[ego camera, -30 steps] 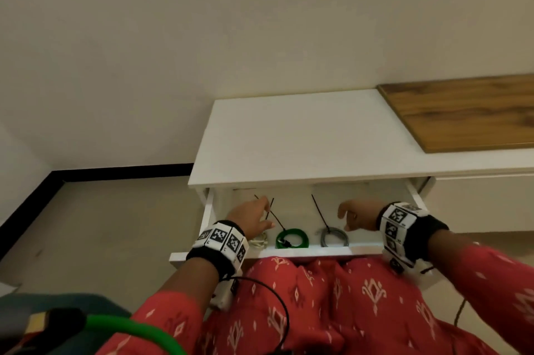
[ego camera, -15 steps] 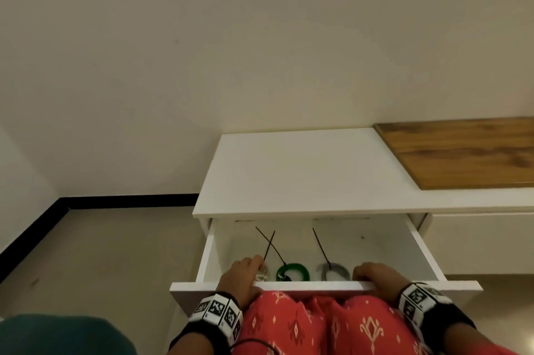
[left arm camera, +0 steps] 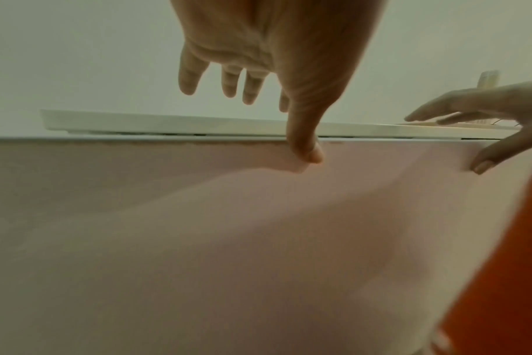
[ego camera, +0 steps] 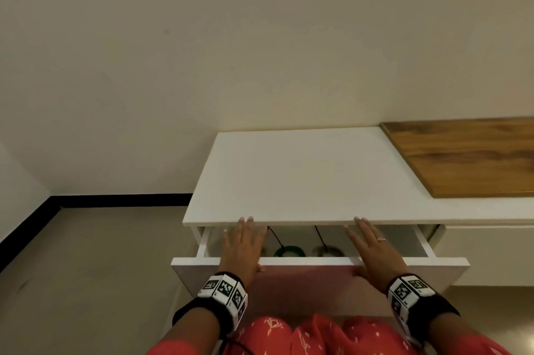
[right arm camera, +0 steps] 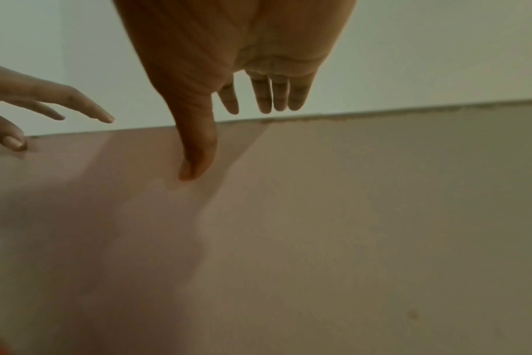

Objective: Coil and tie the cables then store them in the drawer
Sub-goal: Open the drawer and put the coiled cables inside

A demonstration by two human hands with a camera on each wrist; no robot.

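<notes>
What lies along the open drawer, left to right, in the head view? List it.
Left hand → green coil → grey coil → right hand.

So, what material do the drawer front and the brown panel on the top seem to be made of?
The drawer front looks like white painted or laminated board: flat, matte, square-edged, faintly reflecting the red clothing. The brown panel looks like wood or wood-look veneer: darker grain streaks run along it, with a slight sheen. Which of the two cannot be told.

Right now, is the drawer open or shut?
Partly open: the drawer juts out from under the white top, green coil visible inside.
</notes>
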